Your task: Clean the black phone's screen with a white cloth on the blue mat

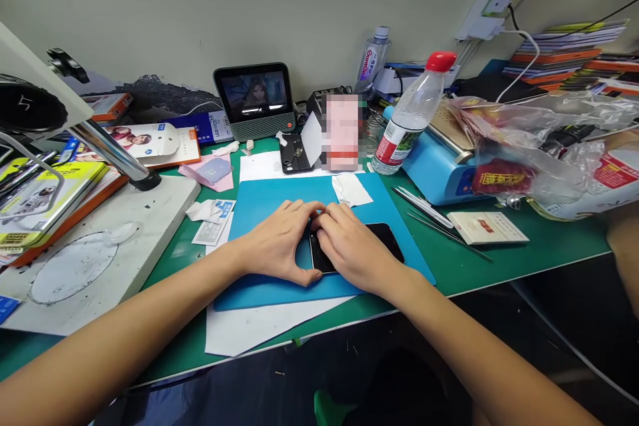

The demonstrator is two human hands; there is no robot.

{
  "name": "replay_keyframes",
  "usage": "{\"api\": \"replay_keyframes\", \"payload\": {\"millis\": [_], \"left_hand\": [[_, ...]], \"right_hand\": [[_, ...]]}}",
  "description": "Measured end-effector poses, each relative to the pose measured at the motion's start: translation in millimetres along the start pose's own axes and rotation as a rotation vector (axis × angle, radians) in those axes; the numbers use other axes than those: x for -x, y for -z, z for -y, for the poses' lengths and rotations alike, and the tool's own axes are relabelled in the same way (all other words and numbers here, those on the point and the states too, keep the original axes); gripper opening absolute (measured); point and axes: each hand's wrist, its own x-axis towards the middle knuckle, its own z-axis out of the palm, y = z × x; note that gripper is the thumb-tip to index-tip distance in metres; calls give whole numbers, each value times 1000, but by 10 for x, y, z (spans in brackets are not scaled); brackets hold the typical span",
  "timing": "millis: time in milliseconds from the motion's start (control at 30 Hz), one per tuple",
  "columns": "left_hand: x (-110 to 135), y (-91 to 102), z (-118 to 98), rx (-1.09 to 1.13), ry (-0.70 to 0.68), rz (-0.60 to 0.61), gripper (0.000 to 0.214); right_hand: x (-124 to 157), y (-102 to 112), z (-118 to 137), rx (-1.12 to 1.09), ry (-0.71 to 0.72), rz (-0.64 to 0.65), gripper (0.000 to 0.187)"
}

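Observation:
A black phone (385, 239) lies flat on a blue mat (269, 206) in the middle of the green table. My left hand (279, 239) rests at the phone's left end, fingers curled over its far corner and thumb along its near edge. Most of the phone's left half is covered by my right hand (352, 246), whose fingers press down on the glass and meet the left fingertips. Both hands pinch or press the phone's end; whether a film lies under them I cannot tell. A white wipe (351, 189) sits on the mat just beyond.
White paper (249, 326) lies under the mat. A microscope base (100, 246) and packaging boxes (44, 193) stand left. Tweezers (424, 208), a small box (486, 227), a blue machine (434, 170), a water bottle (412, 113) and plastic bags (539, 140) crowd the right. A small screen (255, 100) stands at the back.

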Motion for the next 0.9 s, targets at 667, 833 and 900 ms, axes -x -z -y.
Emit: {"api": "replay_keyframes", "payload": {"millis": [667, 833, 900], "left_hand": [[18, -25, 26, 25, -32, -28, 90], [12, -44, 25, 10, -43, -33, 95], [17, -53, 35, 2, -52, -38, 97]], "right_hand": [[-9, -45, -31, -89, -38, -19, 19], [-2, -39, -38, -137, -50, -37, 21], [-3, -37, -40, -156, -56, -42, 20]]}}
